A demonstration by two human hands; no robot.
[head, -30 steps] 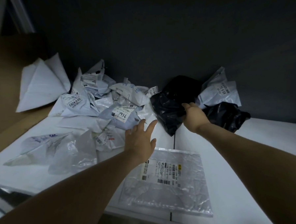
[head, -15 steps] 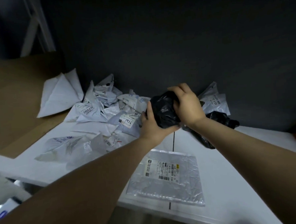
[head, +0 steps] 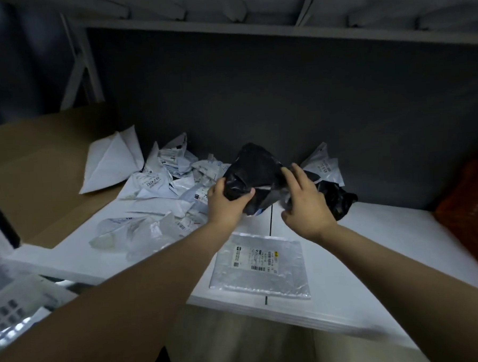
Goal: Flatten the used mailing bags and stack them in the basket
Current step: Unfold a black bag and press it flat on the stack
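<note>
left hand (head: 225, 207) and right hand (head: 307, 206) are holding the crumpled black bag (head: 256, 170), each grip curled on it, just behind the flat silver bag (head: 260, 275); the next move, i think, is calling for spreading it flat.

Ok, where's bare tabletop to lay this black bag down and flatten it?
The left hand and right hand hold the crumpled black mailing bag. Widest bare patch: white tabletop right of the flattened silver labelled mailing bag, running to the orange mesh item, in front of the second black bag. Back left is crowded with crumpled white mailing bags.
</note>
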